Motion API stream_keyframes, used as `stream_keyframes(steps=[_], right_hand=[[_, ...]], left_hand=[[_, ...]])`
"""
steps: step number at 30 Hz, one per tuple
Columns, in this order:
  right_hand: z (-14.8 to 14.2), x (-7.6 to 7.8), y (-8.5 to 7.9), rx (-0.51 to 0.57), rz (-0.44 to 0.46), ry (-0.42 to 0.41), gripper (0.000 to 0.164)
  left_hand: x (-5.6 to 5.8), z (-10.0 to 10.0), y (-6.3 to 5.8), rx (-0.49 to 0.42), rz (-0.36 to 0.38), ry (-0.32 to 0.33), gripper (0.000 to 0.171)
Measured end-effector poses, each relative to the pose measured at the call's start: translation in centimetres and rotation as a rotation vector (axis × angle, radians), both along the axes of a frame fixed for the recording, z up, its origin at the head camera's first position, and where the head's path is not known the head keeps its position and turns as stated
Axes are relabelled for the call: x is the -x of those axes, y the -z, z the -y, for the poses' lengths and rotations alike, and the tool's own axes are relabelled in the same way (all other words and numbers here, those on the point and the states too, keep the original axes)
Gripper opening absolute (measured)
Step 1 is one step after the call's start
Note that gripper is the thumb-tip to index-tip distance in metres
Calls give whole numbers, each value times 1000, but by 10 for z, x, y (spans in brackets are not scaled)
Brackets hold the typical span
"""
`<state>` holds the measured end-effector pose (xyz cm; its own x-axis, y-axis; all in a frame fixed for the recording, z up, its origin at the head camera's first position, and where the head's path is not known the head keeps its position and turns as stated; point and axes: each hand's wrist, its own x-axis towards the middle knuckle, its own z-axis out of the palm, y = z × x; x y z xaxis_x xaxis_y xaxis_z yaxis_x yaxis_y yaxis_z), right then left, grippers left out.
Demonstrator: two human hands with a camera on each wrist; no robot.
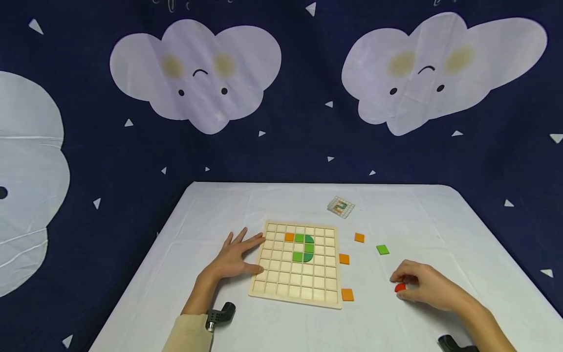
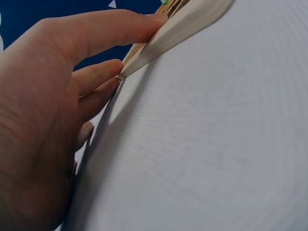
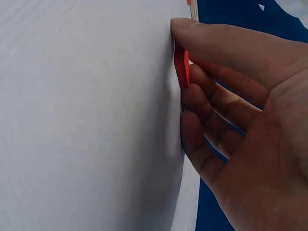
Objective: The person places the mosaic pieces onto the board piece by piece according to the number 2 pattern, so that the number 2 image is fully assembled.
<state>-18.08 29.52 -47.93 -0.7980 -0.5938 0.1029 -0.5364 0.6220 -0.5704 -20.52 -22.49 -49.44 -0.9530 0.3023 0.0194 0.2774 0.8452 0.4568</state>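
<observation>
A wooden grid board (image 1: 281, 281) lies on the white table. Near its top are an orange square tile (image 1: 289, 237), several green square tiles (image 1: 309, 248) and dark green rounded tiles (image 1: 308, 257). My left hand (image 1: 232, 259) is at the board's left side, fingers spread and relaxed; its thumb and fingertips touch the wooden edge (image 2: 178, 43). To the right of the board, low over the cloth, my right hand (image 1: 428, 286) pinches a red tile (image 3: 181, 65) between thumb and curled fingers. Part of that tile is hidden by the fingers.
Orange square tiles (image 1: 347, 295) lie along and beyond the board's right edge. A loose green tile (image 1: 382, 250) sits between them and my right hand. Farther back is a small pattern card (image 1: 340, 207). Dark cloud-printed fabric (image 1: 303, 156) hangs behind the table.
</observation>
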Motion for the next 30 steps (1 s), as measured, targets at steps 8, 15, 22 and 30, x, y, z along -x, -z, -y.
stream_keyframes(steps=[8,15,22,30], right_hand=[[-10,-5,-1,13,-9,0,27],[-12,-5,0,27,-15,22,24],[-4,-1,4,-2,1,90,26],[14,10,2,-19,24,135,25]], left_hand=[[0,-2,-4,-1,-1,6,86],[1,-2,-3,10,6,-8,87],[0,-2,-1,-4,3,-7,86],[0,-1,1,-6,-2,-6,86]])
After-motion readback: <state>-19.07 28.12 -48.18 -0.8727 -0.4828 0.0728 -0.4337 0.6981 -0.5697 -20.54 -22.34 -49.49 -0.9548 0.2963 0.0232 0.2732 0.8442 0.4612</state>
